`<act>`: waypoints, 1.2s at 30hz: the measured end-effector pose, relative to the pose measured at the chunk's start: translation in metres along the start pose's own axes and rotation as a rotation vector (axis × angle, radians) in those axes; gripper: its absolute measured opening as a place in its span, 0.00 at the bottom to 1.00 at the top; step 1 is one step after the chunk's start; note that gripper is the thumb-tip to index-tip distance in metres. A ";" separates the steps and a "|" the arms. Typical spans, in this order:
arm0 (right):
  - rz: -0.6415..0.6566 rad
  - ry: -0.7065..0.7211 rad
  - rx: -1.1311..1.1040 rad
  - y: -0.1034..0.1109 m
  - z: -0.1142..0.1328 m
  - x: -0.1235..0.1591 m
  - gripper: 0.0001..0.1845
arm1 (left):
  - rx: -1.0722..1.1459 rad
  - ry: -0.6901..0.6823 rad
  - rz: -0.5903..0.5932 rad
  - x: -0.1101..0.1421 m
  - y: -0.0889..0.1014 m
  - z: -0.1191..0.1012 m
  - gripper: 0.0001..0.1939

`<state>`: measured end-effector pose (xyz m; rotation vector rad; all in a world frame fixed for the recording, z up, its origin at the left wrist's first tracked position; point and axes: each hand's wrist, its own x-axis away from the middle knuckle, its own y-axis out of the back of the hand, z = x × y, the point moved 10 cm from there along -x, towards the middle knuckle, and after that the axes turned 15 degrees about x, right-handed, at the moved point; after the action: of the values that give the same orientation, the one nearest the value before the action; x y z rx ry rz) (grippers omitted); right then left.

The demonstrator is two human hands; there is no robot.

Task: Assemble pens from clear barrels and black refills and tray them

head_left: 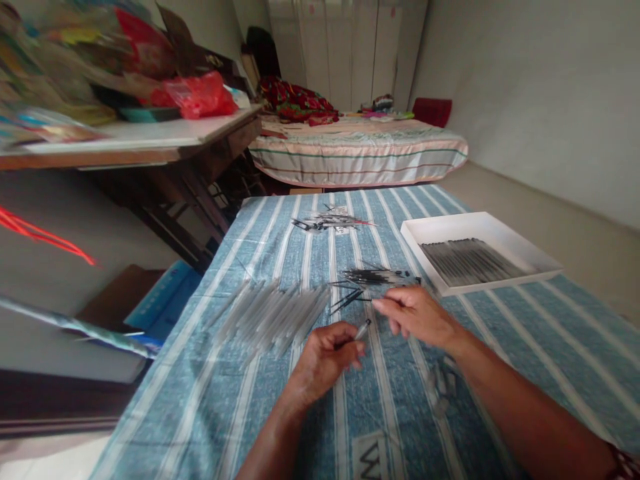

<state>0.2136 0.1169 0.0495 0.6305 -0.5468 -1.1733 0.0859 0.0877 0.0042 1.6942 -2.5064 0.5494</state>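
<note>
1. In the head view, we see our left hand (330, 353) grasping a small clear tube (364, 329) with a dark tip.
2. Our right hand (415, 315), near the left at two o'clock from it, pinches the end of a thin black stick (365, 300).
3. We have a spread of translucent tubes (273, 317) at ten o'clock from the left hand, on the striped, cloth-covered counter (210, 400).
4. At one o'clock from that hand we see a heap of black pieces (375, 275); farther off, at twelve o'clock, lies a mixed pile (327, 221).
5. Between one and two o'clock from the right hand, our white box (537, 272) holds a row of dark-tipped tubes (470, 260).
6. At five o'clock from it, we make out blurred clear pieces (443, 383).
</note>
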 end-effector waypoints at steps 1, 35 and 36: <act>-0.046 -0.031 -0.011 0.011 -0.008 0.000 0.20 | 0.014 -0.007 -0.026 0.000 0.003 -0.001 0.09; 0.055 -0.201 1.009 0.010 -0.068 -0.017 0.09 | 0.356 -0.076 -0.288 0.001 0.036 -0.006 0.10; 0.056 -0.205 1.011 0.009 -0.067 -0.018 0.09 | 0.366 -0.079 -0.293 0.001 0.036 -0.006 0.10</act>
<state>0.2603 0.1480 0.0070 1.3400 -1.3492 -0.8548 0.0519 0.1009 0.0012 2.1973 -2.2448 0.9722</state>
